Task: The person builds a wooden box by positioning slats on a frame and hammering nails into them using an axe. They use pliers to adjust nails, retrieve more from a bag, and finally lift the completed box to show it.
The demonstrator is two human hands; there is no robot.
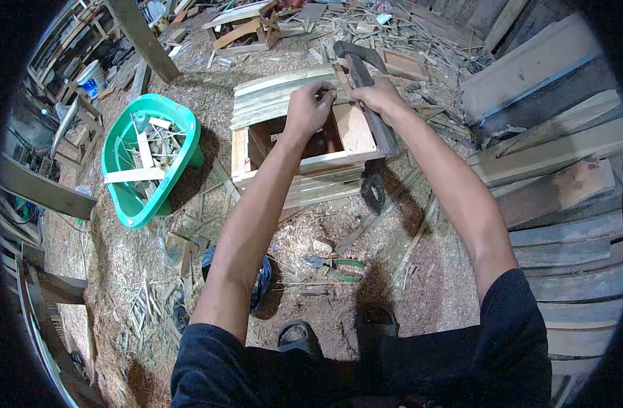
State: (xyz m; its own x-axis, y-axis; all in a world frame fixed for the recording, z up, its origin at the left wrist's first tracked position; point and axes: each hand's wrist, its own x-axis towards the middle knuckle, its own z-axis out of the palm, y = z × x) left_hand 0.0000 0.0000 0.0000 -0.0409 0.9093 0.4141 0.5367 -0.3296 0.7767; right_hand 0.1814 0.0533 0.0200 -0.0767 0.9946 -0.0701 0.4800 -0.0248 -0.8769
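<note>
My left hand [310, 107] is over the slatted top of a wooden box [356, 129], its thumb and fingers drawn together in a pinch. Whatever may be between those fingertips is too small to make out. Pale slats [271, 95] cover the far part of the box, while an opening [260, 139] shows its dark inside. Across the right side lies a long dark bar [383, 136], and my right hand [381, 98] is closed over it. A curved dark piece [359, 53] shows at its far end and a looped dark piece [373, 192] below its near end.
Green-handled pliers [335, 265] lie on the sawdust floor near my feet. To the left stands a green tub [109, 170] of wood scraps. Stacked boards [563, 245] line the right side. Another wooden box [243, 30] sits at the back, and a post [141, 41] rises at upper left.
</note>
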